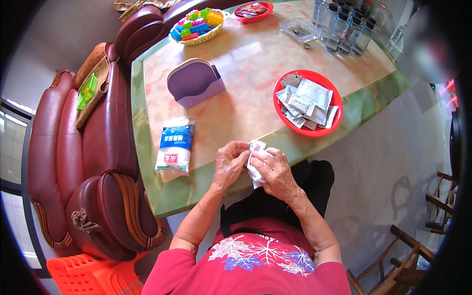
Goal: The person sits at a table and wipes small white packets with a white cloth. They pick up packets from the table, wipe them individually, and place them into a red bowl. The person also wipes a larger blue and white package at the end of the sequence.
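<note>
Both my hands meet at the table's near edge over a small white sachet (257,145). My left hand (231,161) is closed, its thumb and fingers pinching the sachet's left side. My right hand (274,169) closes from the other side on a crumpled white cloth (255,178), pressed against the sachet. The fingers hide where cloth and sachet meet. Right of and beyond my hands, a red oval tray (336,93) holds a pile of similar white sachets (307,101). To the left lies a blue-and-white plastic bag of white contents (176,145).
A purple holder (196,83) stands on the marble-patterned table (246,69). Farther back are a basket of colourful blocks (199,27), a red dish (253,11), a clear plastic tray (299,30) and several bottles (349,32). A maroon sofa (105,137) lines the left; wooden chairs (393,260) stand right.
</note>
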`<act>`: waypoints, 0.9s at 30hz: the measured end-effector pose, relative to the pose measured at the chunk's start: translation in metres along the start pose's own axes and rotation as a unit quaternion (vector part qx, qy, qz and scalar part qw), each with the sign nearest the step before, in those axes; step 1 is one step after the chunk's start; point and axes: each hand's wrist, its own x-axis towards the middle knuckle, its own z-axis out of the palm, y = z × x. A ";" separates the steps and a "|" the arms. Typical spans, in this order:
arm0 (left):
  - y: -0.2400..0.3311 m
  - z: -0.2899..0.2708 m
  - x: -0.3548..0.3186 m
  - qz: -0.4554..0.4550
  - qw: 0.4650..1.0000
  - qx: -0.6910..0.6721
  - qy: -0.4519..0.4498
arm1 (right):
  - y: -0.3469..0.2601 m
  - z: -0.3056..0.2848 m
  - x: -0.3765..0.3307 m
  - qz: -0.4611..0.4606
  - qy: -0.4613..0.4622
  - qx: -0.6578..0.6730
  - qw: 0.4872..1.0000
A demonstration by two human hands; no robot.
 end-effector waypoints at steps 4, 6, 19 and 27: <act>-0.003 -0.001 0.001 0.029 0.999 0.039 0.006 | -0.005 -0.011 -0.007 -0.017 -0.042 0.081 0.996; 0.002 -0.002 0.001 0.011 0.999 0.051 0.004 | -0.001 -0.015 -0.001 0.018 -0.004 0.124 0.992; -0.004 -0.002 0.002 0.000 0.999 -0.049 -0.016 | 0.000 0.002 0.005 0.006 -0.014 0.014 1.000; -0.004 -0.003 0.002 0.008 1.000 0.030 0.004 | -0.008 -0.024 -0.011 0.038 -0.035 0.120 0.991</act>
